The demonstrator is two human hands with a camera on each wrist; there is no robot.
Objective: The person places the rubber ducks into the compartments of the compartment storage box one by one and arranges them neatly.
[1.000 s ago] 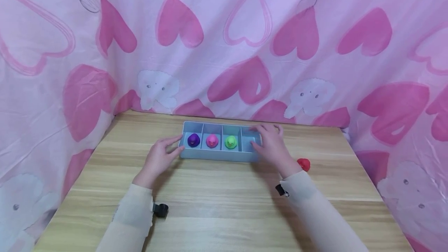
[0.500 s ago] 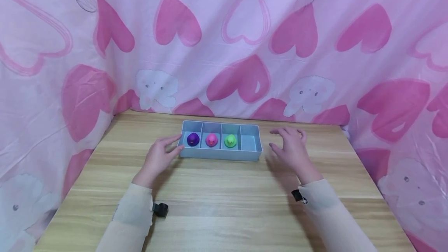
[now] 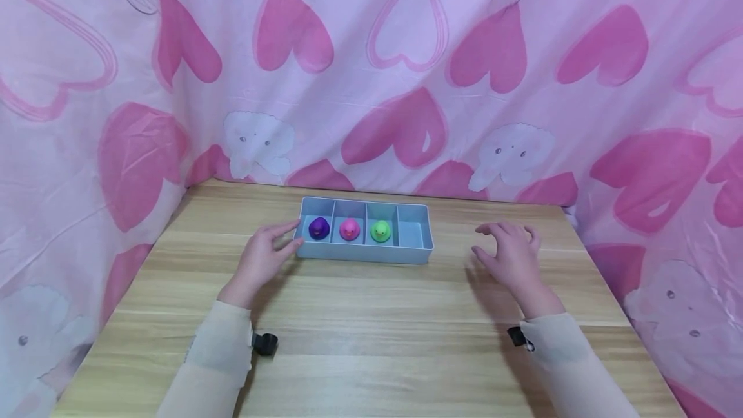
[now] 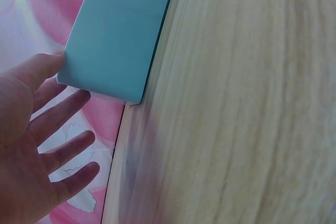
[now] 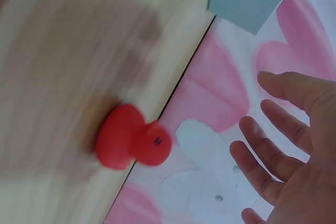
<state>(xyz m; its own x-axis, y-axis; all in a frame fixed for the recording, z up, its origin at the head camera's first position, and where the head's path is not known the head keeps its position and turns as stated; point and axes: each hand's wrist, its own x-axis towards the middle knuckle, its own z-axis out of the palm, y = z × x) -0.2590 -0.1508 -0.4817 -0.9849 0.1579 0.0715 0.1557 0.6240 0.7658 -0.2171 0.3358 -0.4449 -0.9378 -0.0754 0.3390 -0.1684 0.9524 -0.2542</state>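
A blue-grey box (image 3: 348,251) with several compartments in a row stands on the table. From the left, its compartments hold a purple toy duck (image 3: 318,228), a pink one (image 3: 349,229) and a green one (image 3: 380,231); the rightmost shows a bare floor. My left hand (image 3: 260,263) touches the box's left end with thumb and index fingertips, the other fingers spread. My right hand (image 3: 513,260) hovers right of the box, fingers loosely bent and holding nothing. Near it, a red toy duck (image 5: 128,137) sits on the table in the right wrist view; in the head view it is hidden.
The wooden table (image 3: 348,340) reaches back to a pink curtain (image 3: 325,102) with hearts, which also hangs along both sides. A black wrist camera (image 3: 265,344) sits at the left cuff and another wrist camera (image 3: 516,337) at the right.
My right hand has moved from over the box's right end out to the right, and now hides the red duck from the head view. The left hand has stayed at the box.
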